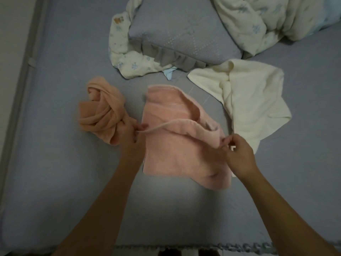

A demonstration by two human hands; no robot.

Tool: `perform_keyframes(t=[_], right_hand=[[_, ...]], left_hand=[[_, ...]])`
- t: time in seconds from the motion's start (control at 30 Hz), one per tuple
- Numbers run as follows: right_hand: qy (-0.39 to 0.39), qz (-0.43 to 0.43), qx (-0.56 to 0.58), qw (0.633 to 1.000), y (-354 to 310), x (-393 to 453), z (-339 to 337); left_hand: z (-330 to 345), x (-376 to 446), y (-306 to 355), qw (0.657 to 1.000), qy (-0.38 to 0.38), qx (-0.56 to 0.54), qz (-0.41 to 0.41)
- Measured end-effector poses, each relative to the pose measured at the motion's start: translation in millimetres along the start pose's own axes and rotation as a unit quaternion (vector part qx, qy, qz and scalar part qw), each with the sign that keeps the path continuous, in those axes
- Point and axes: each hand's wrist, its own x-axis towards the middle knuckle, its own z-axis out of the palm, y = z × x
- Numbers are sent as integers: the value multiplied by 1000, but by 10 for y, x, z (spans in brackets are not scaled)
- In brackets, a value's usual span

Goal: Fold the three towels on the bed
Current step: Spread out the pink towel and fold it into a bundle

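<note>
Both hands pinch pink towel (pixel 177 152) edge: left hand (pixel 129 133) at 9 o'clock, right hand (pixel 238 154) at 3.

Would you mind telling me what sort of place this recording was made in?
Most likely a bedroom at home: the towels lie on a bed with a grey sheet, a matching frilled pillow and a rumpled floral quilt.

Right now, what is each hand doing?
Left hand: closed, pinching the pink towel edge.
Right hand: closed, pinching the same edge.
</note>
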Motion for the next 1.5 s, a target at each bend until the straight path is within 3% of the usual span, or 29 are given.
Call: perform_keyframes(t=[0.2,0.4,0.5,0.8,0.93,1.03,1.13,1.27,1.4,1.5], right_hand=[[-101,50,-15,994,290,-187,257],[-143,-91,-129,977,113,50,252],[-123,-166,-230,951,-30,234,373],[-112,-87,-310,940,-92,785,478],[-64,-81,-279,955,43,883,363],[-84,-92,-261,957,141,911,394],[-153,-135,-254,945,158,913,525],[-195,-86,-303,929,203,828,736],[-156,-39,-226,961,239,636,843],[-183,-71,-314,929,360,475,831]], left_hand=[[83,-380,-284,995,-83,1,-49],[41,-281,-335,990,-96,-59,-88],[21,-71,-217,991,-87,-81,-68],[465,1178,299,997,-68,-3,46],[685,1618,167,994,-107,7,-36],[763,1443,-169,965,-132,207,-88],[763,1115,-375,934,-103,333,-75],[637,812,-509,961,-78,256,-64],[351,371,-681,969,-88,214,-82],[83,22,-893,966,-78,218,-118]])
